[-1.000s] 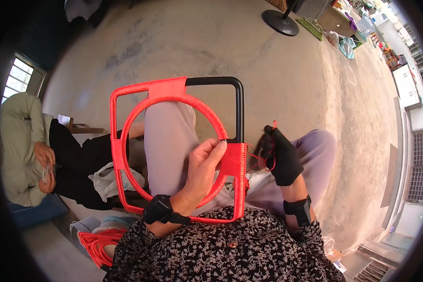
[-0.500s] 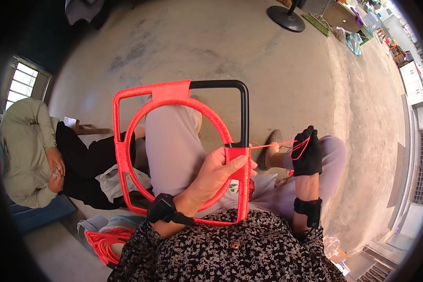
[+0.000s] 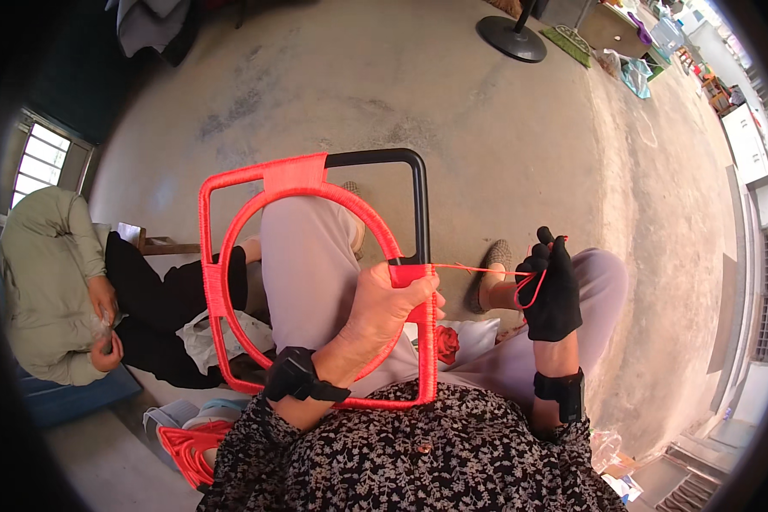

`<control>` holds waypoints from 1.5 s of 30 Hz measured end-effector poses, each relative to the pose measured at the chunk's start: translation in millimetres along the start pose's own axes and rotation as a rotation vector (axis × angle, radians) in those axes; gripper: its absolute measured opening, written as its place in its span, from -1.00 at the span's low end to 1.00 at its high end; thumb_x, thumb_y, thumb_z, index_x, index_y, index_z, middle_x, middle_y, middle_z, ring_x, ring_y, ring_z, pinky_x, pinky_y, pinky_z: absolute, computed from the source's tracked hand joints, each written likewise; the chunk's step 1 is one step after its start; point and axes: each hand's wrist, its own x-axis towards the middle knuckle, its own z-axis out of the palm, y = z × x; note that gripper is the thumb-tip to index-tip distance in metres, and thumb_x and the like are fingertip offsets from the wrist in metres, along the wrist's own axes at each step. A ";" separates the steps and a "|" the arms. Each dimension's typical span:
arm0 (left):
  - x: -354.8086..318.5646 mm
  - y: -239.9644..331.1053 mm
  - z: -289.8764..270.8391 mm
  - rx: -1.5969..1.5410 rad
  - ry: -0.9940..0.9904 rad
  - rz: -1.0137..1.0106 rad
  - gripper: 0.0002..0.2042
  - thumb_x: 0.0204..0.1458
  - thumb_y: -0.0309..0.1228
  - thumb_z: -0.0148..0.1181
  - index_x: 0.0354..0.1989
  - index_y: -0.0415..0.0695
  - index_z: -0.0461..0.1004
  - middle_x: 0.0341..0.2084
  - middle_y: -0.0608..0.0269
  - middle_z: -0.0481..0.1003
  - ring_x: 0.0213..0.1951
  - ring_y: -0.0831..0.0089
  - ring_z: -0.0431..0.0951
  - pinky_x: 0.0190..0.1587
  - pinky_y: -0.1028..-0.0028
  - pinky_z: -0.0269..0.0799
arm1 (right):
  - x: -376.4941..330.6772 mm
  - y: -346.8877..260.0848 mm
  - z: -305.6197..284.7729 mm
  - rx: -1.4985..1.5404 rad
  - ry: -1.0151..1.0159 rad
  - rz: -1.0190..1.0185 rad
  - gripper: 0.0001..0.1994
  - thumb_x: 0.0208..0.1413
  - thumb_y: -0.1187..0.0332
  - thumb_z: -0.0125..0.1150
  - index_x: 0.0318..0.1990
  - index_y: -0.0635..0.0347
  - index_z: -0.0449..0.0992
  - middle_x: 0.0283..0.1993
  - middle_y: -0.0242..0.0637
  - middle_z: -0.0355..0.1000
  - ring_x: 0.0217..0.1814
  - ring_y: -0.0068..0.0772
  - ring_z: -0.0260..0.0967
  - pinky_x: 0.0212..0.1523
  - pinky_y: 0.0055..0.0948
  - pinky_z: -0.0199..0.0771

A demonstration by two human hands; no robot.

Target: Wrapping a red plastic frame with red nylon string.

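A rounded square frame [image 3: 210, 286] with a ring inside it stands over my lap, mostly wrapped in red cord. Its upper right corner is bare black tube [image 3: 421, 192]. My left hand [image 3: 382, 300] is closed round the wrapped part on the right side, just below the bare tube. From there a red cord [image 3: 478, 270] runs taut to my right hand [image 3: 553, 290], which wears a black glove. That hand is closed on the cord, and a small loop of it hangs by the fingers.
At the left another person [image 3: 55, 282] sits on a blue seat [image 3: 81, 395], hands together. Coiled red cord [image 3: 188, 452] lies at my lower left. A white cushion with a red flower [image 3: 447, 345] is between my legs. Far off stand a round black base [image 3: 512, 38] and a green broom [image 3: 567, 44].
The wrapped frame and my left hand have shifted slightly left. My right hand has turned a little, and the cord between the hands is longer and straighter.
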 end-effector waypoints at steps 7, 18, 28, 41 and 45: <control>1.7 -2.0 5.4 -0.096 -0.085 -0.006 -0.76 0.07 -0.44 0.21 -0.15 -0.27 0.39 -0.43 0.12 0.53 -0.43 0.39 0.59 -0.41 0.41 0.58 | -2.6 13.9 11.9 -0.165 0.082 0.026 -0.64 0.24 0.27 0.03 0.10 0.25 0.26 -0.27 -0.34 0.37 -0.39 -0.54 0.34 -0.34 -0.49 0.41; 3.6 -2.8 7.8 -0.103 -0.018 -0.085 -0.76 0.07 -0.43 0.21 -0.17 -0.32 0.41 -0.44 0.10 0.53 -0.42 0.40 0.59 -0.33 0.44 0.59 | -5.2 22.5 38.3 -0.342 0.126 0.125 -0.70 0.27 0.30 -0.06 0.08 0.23 0.28 -0.34 -0.42 0.37 -0.47 -0.63 0.32 -0.37 -0.55 0.43; -3.3 -6.6 7.7 -0.126 0.047 -0.074 -0.70 0.08 -0.42 0.21 -0.08 -0.33 0.40 -0.42 0.13 0.53 -0.42 0.41 0.59 -0.34 0.45 0.57 | 5.6 27.4 55.4 -0.535 0.085 0.195 -0.71 0.26 0.29 -0.05 0.05 0.22 0.31 -0.40 -0.44 0.35 -0.49 -0.61 0.34 -0.45 -0.55 0.43; -17.1 -15.2 -21.0 -0.348 0.276 0.184 -0.87 0.18 -0.36 0.08 -0.34 -0.14 0.45 -0.53 0.45 0.45 -0.55 0.73 0.39 -0.52 0.68 0.29 | 22.0 23.0 57.2 -0.286 0.099 0.046 -0.80 0.25 0.30 -0.01 -0.11 0.24 0.30 -0.43 -0.38 0.26 -0.44 -0.54 0.23 -0.34 -0.48 0.33; -10.1 -19.8 -29.0 -0.345 0.175 0.167 -0.84 0.20 -0.33 0.06 -0.34 -0.15 0.45 -0.53 0.47 0.43 -0.55 0.74 0.39 -0.51 0.69 0.29 | 33.2 4.0 21.2 -0.169 0.030 -0.001 -0.81 0.29 0.31 -0.08 -0.09 0.21 0.36 -0.33 -0.34 0.37 -0.31 -0.47 0.32 -0.28 -0.45 0.34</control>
